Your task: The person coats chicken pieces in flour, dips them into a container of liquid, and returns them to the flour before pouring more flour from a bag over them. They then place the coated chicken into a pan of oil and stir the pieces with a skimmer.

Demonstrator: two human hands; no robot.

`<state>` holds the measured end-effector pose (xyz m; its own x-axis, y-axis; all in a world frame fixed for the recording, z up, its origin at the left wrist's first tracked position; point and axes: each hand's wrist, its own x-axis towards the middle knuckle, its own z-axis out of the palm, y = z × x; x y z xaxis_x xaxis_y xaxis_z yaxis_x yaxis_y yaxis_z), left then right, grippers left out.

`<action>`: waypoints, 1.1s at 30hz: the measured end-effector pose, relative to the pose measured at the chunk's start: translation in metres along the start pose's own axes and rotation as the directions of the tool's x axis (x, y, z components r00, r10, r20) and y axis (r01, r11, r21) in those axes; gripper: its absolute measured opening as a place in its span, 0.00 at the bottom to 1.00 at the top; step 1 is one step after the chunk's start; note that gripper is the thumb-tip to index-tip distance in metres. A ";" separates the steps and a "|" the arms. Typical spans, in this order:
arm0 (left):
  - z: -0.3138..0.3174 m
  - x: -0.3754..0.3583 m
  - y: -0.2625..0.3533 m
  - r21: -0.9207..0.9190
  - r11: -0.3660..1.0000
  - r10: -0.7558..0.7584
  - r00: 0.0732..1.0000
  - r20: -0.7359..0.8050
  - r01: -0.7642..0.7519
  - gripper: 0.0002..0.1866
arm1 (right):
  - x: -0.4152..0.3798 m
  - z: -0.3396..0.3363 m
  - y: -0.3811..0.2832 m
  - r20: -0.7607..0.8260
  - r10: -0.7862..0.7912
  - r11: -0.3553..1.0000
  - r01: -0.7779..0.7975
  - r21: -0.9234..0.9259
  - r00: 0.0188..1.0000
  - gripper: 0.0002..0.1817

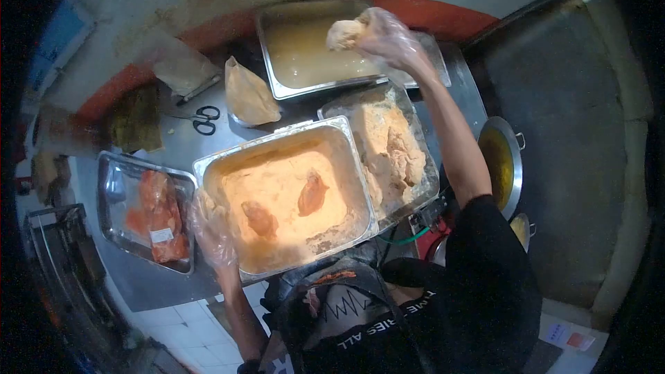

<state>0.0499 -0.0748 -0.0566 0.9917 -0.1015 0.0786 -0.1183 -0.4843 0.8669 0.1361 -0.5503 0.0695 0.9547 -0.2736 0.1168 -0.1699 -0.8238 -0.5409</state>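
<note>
My right hand (389, 40), in a clear plastic glove, grips a flour-coated piece of chicken (343, 34) above a metal pan of cloudy liquid (278, 77) at the back. Lower left, my gloved left hand (213, 227) holds the left rim of a deep metal pan (360, 179) of pale orange flour. Two pieces of raw chicken, one at the left (259, 219) and one at the right (313, 192), lie apart on the flour. Right of this pan, coated chicken pieces (405, 156) are heaped in a floury tray (433, 185).
A metal tray (111, 194) at the left bears a labelled bag of raw meat (163, 216). Black-handled scissors (205, 120) and a tan bag (249, 93) lie behind the flour pan. A round pan of yellow liquid (500, 166) stands beyond the table's right edge.
</note>
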 end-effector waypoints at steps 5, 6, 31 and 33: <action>-0.001 0.000 0.004 -0.092 0.994 -0.065 0.998 0.009 0.066 0.25 | 0.068 0.101 0.034 0.005 0.116 0.972 -0.113 -0.208 0.993 0.38; 0.000 -0.001 0.006 -0.142 0.983 -0.123 0.992 -0.007 0.121 0.25 | 0.092 0.145 0.091 0.091 0.045 0.945 -0.013 -0.327 0.995 0.33; 0.004 -0.003 -0.011 -0.127 0.990 -0.064 0.998 -0.015 0.062 0.29 | 0.057 0.085 0.024 -0.085 0.093 0.946 -0.115 -0.303 0.992 0.26; -0.005 -0.017 -0.017 -0.065 0.997 -0.053 0.998 -0.042 0.051 0.30 | 0.031 0.085 0.043 -0.002 0.175 0.983 -0.175 -0.050 0.985 0.27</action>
<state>0.0354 -0.0609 -0.0700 0.9978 -0.0392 0.0526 -0.0644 -0.4312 0.9000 0.1792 -0.5522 -0.0206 0.9098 -0.4144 0.0223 -0.3460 -0.7871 -0.5106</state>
